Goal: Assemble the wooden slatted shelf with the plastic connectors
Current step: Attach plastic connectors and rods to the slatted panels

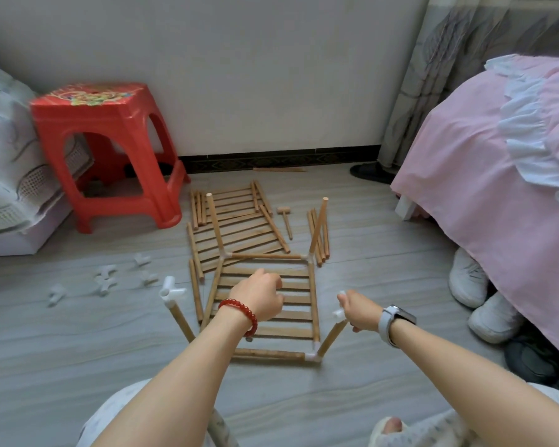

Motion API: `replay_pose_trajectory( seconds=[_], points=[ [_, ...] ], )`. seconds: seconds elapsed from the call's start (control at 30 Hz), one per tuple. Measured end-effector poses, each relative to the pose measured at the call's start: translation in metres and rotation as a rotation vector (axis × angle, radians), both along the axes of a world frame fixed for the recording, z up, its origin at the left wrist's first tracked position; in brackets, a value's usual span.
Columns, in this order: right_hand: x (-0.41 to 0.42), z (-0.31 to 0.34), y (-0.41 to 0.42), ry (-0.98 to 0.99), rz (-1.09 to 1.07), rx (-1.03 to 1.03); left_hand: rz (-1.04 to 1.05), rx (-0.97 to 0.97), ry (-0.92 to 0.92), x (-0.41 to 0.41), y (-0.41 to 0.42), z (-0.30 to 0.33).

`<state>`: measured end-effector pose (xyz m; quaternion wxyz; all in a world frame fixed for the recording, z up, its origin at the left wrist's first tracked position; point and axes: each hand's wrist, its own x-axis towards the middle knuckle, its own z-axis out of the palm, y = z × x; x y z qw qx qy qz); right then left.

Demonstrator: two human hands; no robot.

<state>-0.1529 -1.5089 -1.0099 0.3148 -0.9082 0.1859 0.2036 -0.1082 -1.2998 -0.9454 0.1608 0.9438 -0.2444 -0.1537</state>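
A knee in pale printed fabric [136, 411] sat nearest the lens at six o'clock, its edges cut off by the frame, on a floor of grey wood-grain planks [78, 343] that ran up to a white wall [239, 75] with a dark patterned skirting. The left hand [259, 296], a red bead bracelet [241, 312] on its wrist, hovered at the centre over the shelf frame [271, 304] with fingers curled under — whether they touched a slat could not be told. The right hand [359, 312], wearing a grey watch [396, 319], gripped the top of the near-right post [331, 338], fingers wrapped round a white connector [339, 313] mostly hidden by them. The frame lay flat with four posts rising from its corners; the near-left post [179, 321] carried a connector [171, 290]. At twelve o'clock lay two loose slatted panels [236, 230], spare dowels and a small wooden mallet [286, 221]. About five blurred white connectors [107, 279] were scattered at nine o'clock. A red plastic stool [110, 150] stood at ten o'clock; a pink-covered bed [497, 172] filled two o'clock — white shoes [478, 295] beneath it.
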Motion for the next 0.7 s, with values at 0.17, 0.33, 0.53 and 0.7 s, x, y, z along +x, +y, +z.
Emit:
replay_pose_trajectory(
  seconds=[0.17,0.33,0.53,0.7],
  points=[
    [0.011,0.016,-0.036,0.081,0.101,-0.333,-0.022,-0.037,-0.041,0.000,-0.010,0.007],
    [0.012,0.017,-0.081,-0.015,-0.156,-0.566,-0.037,-0.038,-0.030,0.001,-0.018,0.002],
    [0.029,0.005,-0.113,-0.207,-0.380,-0.635,0.011,-0.090,-0.019,0.017,-0.022,-0.004],
    [0.048,0.000,-0.092,-0.257,-0.268,-0.781,0.089,-0.129,0.007,0.033,-0.030,-0.008]
  ],
)
